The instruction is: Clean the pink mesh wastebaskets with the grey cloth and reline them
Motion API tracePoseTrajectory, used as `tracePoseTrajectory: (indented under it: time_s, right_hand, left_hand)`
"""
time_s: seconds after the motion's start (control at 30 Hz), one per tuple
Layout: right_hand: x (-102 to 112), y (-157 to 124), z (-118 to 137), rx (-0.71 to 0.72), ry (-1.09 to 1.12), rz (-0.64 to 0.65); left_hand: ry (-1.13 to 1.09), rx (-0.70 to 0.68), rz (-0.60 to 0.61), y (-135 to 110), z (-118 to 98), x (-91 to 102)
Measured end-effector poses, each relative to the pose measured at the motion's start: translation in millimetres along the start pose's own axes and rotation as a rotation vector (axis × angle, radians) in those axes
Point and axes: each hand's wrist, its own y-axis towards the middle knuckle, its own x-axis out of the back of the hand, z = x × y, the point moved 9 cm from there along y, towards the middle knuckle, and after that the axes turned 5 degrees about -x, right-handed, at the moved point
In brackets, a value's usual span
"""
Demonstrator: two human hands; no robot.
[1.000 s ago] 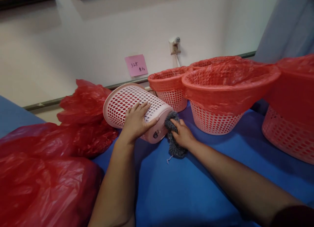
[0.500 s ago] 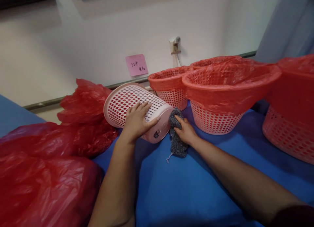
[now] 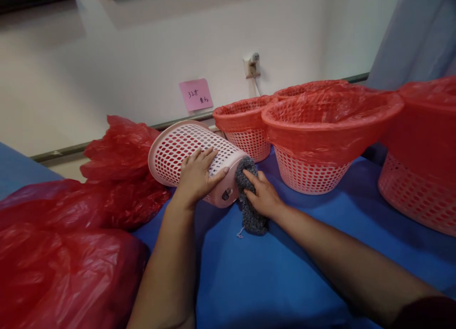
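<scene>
A pale pink, perforated plastic wastebasket (image 3: 192, 138) lies on its side, its wide rim to the left and its solid base to the right. My left hand (image 3: 195, 177) rests on top of it, fingers spread across the holes and thumb along the base band. A dark sticker shows near the base. In my right hand (image 3: 262, 191) is a thick grey cleaning cloth (image 3: 252, 217) with a small light loop at its lower end. Fingers pinch its upper part and press it against the basket's base, while the lower end hangs to the blue surface (image 3: 228, 272).
Red plastic bags (image 3: 67, 267) are heaped on the left. Behind and to the right stand several upright baskets lined with red bags, including a large one (image 3: 317, 172) and one at the edge (image 3: 420, 191). A pink note (image 3: 195, 95) and a socket (image 3: 252, 67) are on the wall.
My right hand has moved the cloth slightly left and down, so it now covers more of the basket's base. My left hand keeps its place on the basket.
</scene>
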Motion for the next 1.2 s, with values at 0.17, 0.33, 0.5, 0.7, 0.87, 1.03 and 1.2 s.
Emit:
tracePoseTrajectory:
  time_s: [0.17,0.33,0.5,0.7,0.87,1.03,1.2]
  right_hand:
    - [-22,-30,46,0.317,-0.052,0.219]
    - [-46,-43,37,0.283,-0.215,0.401]
    - [-37,-17,-11,-0.078,-0.272,0.285]
    - [-19,8,-63,-0.333,-0.116,0.070]
    - [-29,3,-50,-0.192,-0.096,0.158]
    - [-38,-1,-39,-0.129,-0.084,0.237]
    - [2,17,-48,-0.187,0.118,-0.093]
  left_hand:
    - [-0.028,-0.007,-0.013,1,0,0.5]
    - [-0.055,-0.003,-0.012,1,0,0.6]
    - [-0.049,-0.018,-0.001,0,0,-0.4]
    - [-0.052,-0.008,0.009,-1,1,-1.9]
    - [-0.040,-0.011,-0.004,0,0,-1.4]
    - [-0.035,-0.024,0.003,1,1,-2.3]
    - [-0.039,-0.018,0.005,0,0,-1.9]
